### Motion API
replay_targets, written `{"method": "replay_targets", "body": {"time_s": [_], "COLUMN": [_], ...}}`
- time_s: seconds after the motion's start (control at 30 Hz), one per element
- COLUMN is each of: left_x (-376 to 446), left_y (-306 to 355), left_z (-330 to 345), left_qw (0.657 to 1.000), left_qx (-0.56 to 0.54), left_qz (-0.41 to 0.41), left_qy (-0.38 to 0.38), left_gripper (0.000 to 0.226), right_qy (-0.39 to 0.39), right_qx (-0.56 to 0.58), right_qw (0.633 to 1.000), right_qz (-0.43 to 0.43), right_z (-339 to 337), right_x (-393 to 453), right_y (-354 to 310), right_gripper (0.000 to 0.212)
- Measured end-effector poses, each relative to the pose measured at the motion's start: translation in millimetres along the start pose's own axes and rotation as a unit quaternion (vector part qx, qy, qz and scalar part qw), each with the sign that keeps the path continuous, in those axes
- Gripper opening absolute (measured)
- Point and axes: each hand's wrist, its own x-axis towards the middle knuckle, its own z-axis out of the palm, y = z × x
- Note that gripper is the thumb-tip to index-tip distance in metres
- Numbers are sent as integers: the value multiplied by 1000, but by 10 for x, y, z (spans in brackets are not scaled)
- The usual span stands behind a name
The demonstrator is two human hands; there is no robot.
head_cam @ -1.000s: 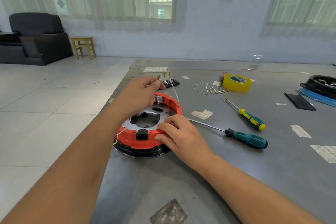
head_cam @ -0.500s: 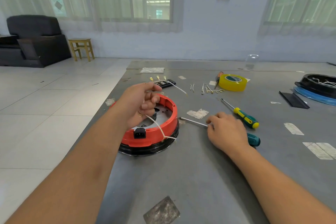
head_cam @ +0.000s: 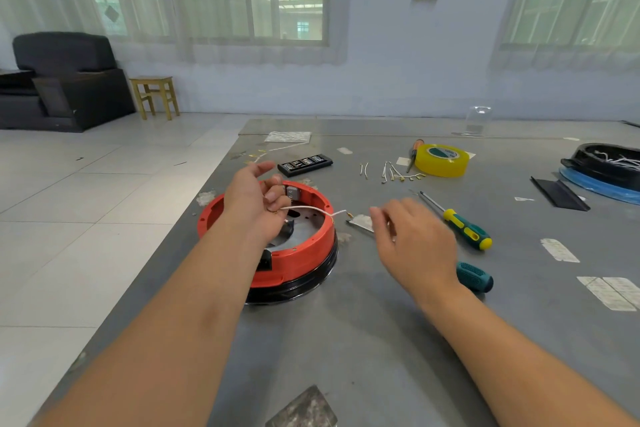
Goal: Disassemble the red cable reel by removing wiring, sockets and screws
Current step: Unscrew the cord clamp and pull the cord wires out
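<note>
The red cable reel lies flat on its black base on the grey table, top open, a black socket in its front wall. My left hand is over the reel and pinches a short white wire, whose free end sticks out past the right rim. My right hand hovers to the right of the reel with relaxed fingers, holding nothing. It is blurred. Just behind its wrist lies the teal screwdriver, its shaft mostly hidden by the hand.
A yellow-green screwdriver, a yellow tape roll, a black bit case and several loose wire pieces lie farther back. Another black reel part sits at the right edge. The table's left edge runs close to the reel.
My left hand pulled the white wire out of the reel. My right hand left the reel's rim, touched the teal screwdriver, then lifted off it toward the wire's free end.
</note>
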Motion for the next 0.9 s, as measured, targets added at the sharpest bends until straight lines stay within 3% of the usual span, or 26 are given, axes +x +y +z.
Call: {"method": "replay_targets", "body": {"time_s": [0.07,0.13,0.2,0.27,0.43,0.53,0.67,0.73,0.8,0.9], "left_x": [21,17,-8,-42,-121,-147,-88,-52,-23,31], "left_y": [-21,-69,-138,-213,-325,-332,-305,-287,-245,-156], "left_z": [8,27,64,103,139,111,124,118,104,70], "left_qw": [999,998,998,999,994,986,988,988,987,988], "left_qx": [-39,-53,-54,-43,103,163,146,143,143,128], "left_qz": [16,21,14,5,-24,-31,-8,-3,-18,-63], "left_qy": [15,18,13,3,-14,-29,-57,-60,-68,-66], "left_gripper": [19,22,20,16,18,26,29,28,25,18], "right_qy": [-4,-115,-169,-149,-115,-203,-313,-323,-323,-337], "right_qx": [99,226,382,492,582,606,639,659,657,589], "right_qw": [994,967,893,810,697,659,599,582,588,653], "right_qz": [-50,26,164,283,402,395,367,351,345,337], "right_z": [-24,21,93,169,245,178,142,127,126,145], "right_x": [-82,-139,-47,126,505,611,652,692,754,849], "right_y": [-224,-467,-633,-712,-576,-453,-361,-298,-215,-66], "right_gripper": [51,60,52,37,25,12,6,10,13,14]}}
